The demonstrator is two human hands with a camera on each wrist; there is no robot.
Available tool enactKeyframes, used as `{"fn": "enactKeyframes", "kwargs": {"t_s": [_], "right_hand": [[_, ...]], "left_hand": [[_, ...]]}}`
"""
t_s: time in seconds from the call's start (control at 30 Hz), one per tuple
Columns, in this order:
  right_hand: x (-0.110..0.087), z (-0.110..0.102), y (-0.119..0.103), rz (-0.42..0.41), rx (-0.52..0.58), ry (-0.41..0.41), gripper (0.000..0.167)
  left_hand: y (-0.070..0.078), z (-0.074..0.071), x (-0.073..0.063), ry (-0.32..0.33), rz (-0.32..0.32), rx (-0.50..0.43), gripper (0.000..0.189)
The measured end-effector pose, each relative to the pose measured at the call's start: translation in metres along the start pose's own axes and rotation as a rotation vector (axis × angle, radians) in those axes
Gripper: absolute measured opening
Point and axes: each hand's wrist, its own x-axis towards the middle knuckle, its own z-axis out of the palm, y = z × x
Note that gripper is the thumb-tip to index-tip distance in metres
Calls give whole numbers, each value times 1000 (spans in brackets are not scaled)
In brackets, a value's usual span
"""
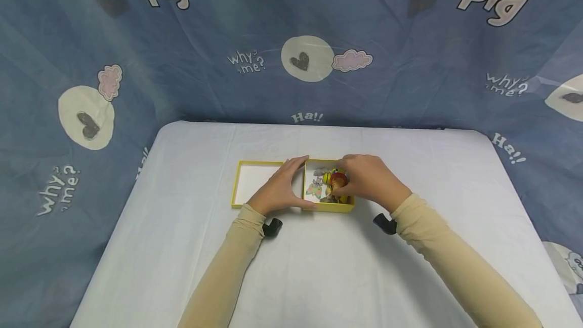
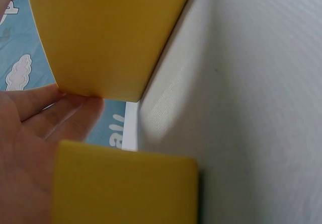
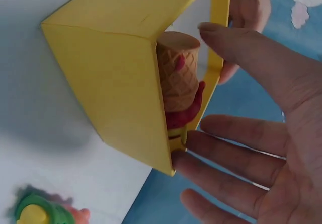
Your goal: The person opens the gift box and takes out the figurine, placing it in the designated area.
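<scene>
In the head view a shallow yellow box [image 1: 329, 207] stands on the table, with toys and a printed paper inside. My left hand [image 1: 282, 186] holds its left end, thumb on the near side and fingers on the far side. Those fingertips [image 2: 90, 103] touch the box's edge in the left wrist view. My right hand [image 1: 370, 178] reaches over the right end. Between its spread thumb and fairly straight fingers lies an ice-cream-cone toy [image 3: 180, 73], waffle-patterned with red at one end. The thumb tip is close to the cone; firm contact cannot be made out.
A yellow-rimmed lid [image 1: 234, 186] lies left of the box, partly under my left hand. A green and yellow toy [image 3: 43, 211] sits on the white tabletop outside the box. Blue printed cloth [image 1: 291, 95] hangs behind the table.
</scene>
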Motion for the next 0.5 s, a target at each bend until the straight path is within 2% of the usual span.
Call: {"fn": "enactKeyframes", "kwargs": {"t_s": [0.3, 0.5], "right_hand": [[9, 1, -7, 0, -84, -62, 49], [13, 1, -9, 16, -92, -101, 49]], "left_hand": [[1, 0, -1, -8, -12, -2, 130], [2, -1, -1, -9, -14, 3, 130]]}}
